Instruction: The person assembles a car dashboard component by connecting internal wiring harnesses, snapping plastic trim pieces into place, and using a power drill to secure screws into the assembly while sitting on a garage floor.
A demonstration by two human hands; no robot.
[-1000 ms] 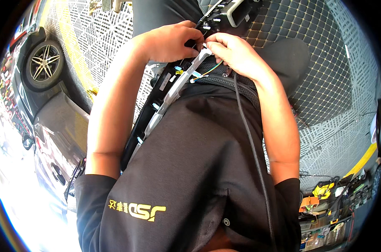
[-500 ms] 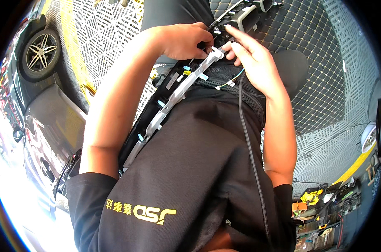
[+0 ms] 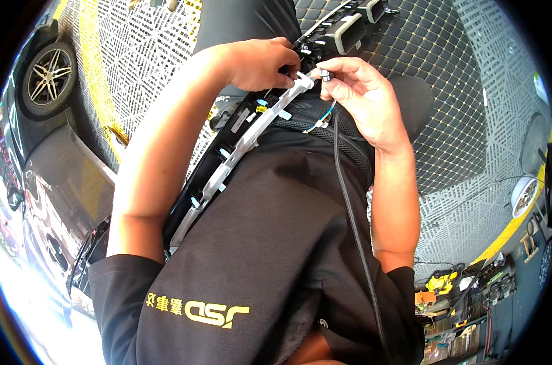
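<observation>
A long car trim panel [image 3: 187, 176] lies slantwise across my lap, black with a silver-grey strip [image 3: 245, 137] along it. Pale blue clips and a yellow one stick out of the strip. My left hand [image 3: 260, 64] is curled round the panel's upper part, thumb and fingers closed at the strip's end. Just to the right, my right hand [image 3: 364, 100] pinches a small dark wire connector [image 3: 326, 75] between thumb and forefinger. Thin coloured wires [image 3: 321, 121] hang below that hand. Air vents [image 3: 346, 36] sit at the panel's far end.
A black cord [image 3: 349, 201] runs down over my shirt. On the left stands a dark car with its wheel [image 3: 49, 79]. Quilted black matting [image 3: 452, 121] covers part of the grey grid floor. Tools and a yellow object [image 3: 441, 281] lie at the lower right.
My right hand has drawn back from the panel's end and turned, so the connector in its fingers now shows. The wires have shifted left a little. My left hand stays at the strip's end.
</observation>
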